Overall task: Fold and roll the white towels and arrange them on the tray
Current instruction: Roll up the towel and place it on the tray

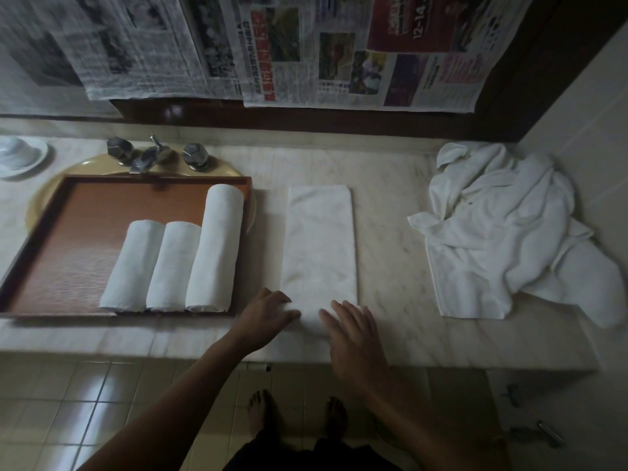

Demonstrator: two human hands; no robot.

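A white towel [319, 243] lies folded into a long narrow strip on the marble counter, running away from me. My left hand [268, 317] rests on its near left corner, and my right hand [353, 331] lies flat on its near end with straight fingers. The near edge of the strip looks slightly raised between the hands. To the left, a brown wooden tray [85, 212] holds three rolled white towels [173, 263] side by side, the right one [215, 249] longer than the others. A heap of unfolded white towels [503, 229] sits at the right.
The tray sits over a yellowish sink [217, 171] with a metal tap and two knobs [153, 154] behind it. A white dish [20, 158] stands at the far left. Newspaper sheets [272, 49] cover the wall behind. The counter's front edge runs just below my hands.
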